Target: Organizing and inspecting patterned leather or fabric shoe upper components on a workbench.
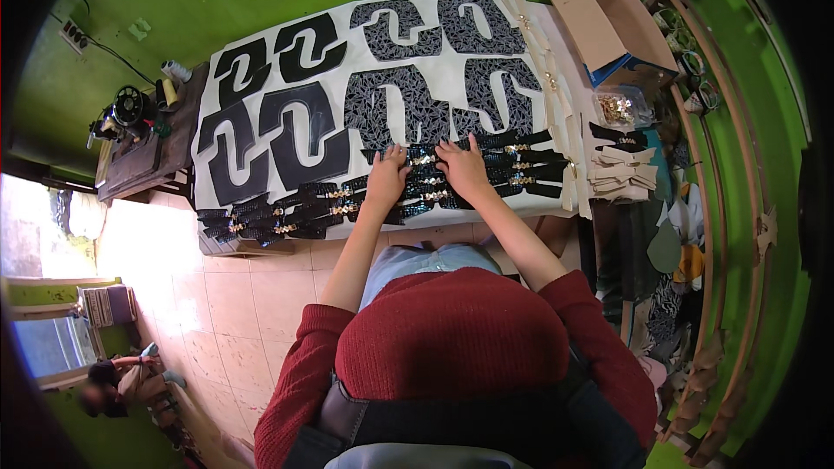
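Note:
Both my hands are at the near side of a table, over a row of black, shiny strap pieces with gold metal ornaments. My left hand (pixel 387 181) has its curled fingers on the left part of one black strap (pixel 422 159). At the right part of that strap is my right hand (pixel 464 168), thumb inward and fingers bent over it. The strap's gold ornament shows between the hands; its ends are partly hidden. More black straps (pixel 343 200) lie overlapping to the left, and others (pixel 530 169) to the right.
Beyond the straps lie plain black cut pieces (pixel 234 174) and grey-patterned ones (pixel 373 104) on a white sheet (pixel 265 61). A cardboard box (pixel 599 17), a clear bag of gold parts (pixel 618 108) and beige strips (pixel 621 172) are at right. A sewing machine (pixel 129 108) stands left.

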`<state>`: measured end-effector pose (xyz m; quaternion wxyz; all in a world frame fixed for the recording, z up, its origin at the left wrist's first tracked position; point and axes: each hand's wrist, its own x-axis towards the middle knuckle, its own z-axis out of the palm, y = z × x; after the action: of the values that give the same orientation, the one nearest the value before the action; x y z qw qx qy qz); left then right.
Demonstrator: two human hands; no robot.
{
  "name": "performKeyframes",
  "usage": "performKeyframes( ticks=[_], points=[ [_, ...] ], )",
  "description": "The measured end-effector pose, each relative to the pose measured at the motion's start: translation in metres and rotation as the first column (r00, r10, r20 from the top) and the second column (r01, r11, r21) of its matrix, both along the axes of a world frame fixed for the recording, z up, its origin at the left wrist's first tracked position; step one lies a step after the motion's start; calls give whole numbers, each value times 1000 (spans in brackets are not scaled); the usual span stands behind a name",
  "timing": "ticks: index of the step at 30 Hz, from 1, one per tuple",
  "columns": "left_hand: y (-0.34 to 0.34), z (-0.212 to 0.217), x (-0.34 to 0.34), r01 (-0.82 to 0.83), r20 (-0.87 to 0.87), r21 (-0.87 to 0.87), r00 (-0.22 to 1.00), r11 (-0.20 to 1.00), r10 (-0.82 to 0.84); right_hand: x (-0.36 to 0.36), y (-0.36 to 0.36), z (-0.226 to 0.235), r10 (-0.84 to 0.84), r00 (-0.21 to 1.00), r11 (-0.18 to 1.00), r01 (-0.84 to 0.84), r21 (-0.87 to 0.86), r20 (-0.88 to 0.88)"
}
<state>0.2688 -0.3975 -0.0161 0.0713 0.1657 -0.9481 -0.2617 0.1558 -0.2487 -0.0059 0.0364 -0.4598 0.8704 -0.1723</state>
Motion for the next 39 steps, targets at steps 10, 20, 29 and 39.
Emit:
performKeyframes(
  ticks=[10, 20, 29, 39],
  points=[
    [2, -4, 0, 0, 94, -58, 996, 998, 6, -5, -4, -11, 38, 997, 991, -29, 129, -67],
    [8, 5, -2, 39, -41, 23, 998, 999, -38, 1, -6, 19, 32, 997, 999, -32, -2, -75],
    [6, 7, -11, 43, 180, -78, 983, 996, -28, 2, -2, 5, -32, 999, 999, 33, -10, 23],
    [43, 10, -6, 160, 98, -231, 985, 960, -141, 17, 3, 10, 163, 986, 986, -164, -10, -18]
  ],
)
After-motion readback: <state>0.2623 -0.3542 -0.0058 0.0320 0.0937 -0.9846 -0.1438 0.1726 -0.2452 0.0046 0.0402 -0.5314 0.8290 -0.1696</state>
